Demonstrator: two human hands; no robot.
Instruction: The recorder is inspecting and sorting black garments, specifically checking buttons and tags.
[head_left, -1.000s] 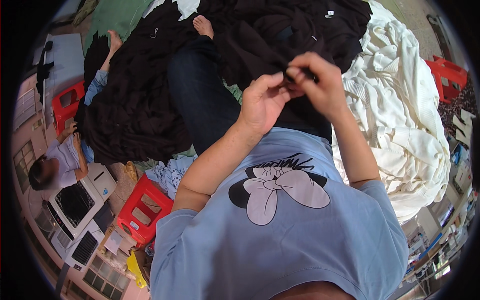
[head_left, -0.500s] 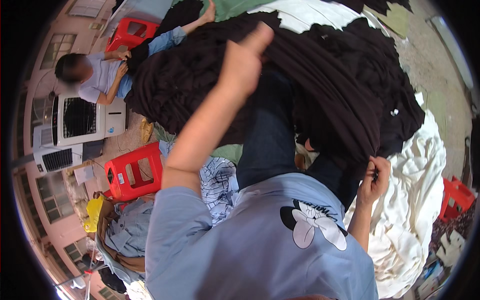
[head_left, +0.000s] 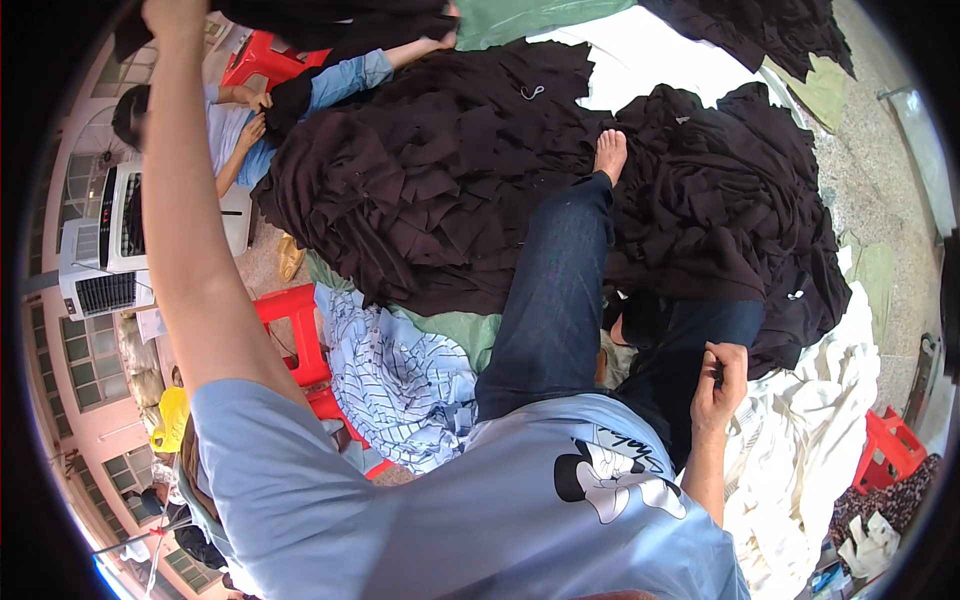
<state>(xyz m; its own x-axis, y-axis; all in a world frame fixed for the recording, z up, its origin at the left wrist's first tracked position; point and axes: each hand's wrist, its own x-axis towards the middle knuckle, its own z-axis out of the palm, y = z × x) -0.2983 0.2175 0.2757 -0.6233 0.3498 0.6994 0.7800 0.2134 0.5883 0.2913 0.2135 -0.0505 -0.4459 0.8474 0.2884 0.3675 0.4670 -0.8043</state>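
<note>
My left arm stretches far out to the upper left, where my left hand is blurred and partly cut off by the picture's edge. Dark cloth shows on both sides of that hand and appears gripped in it. My right hand rests above my right thigh with curled fingers. Whatever it may hold is hidden. In front of me lies a large heap of dark brown cloth pieces, and a second dark heap spreads to the right of my bare left foot.
White knitted cloth is piled on my right. A checked blue-and-white cloth lies at my left beside a red stool. Another person sits at the upper left, handling dark cloth, near an air cooler. A red stool stands far right.
My left hand has swung from over the heap to the far upper left. The long dark cloth has left my lap, uncovering my left leg and foot. My right hand has moved slightly inward.
</note>
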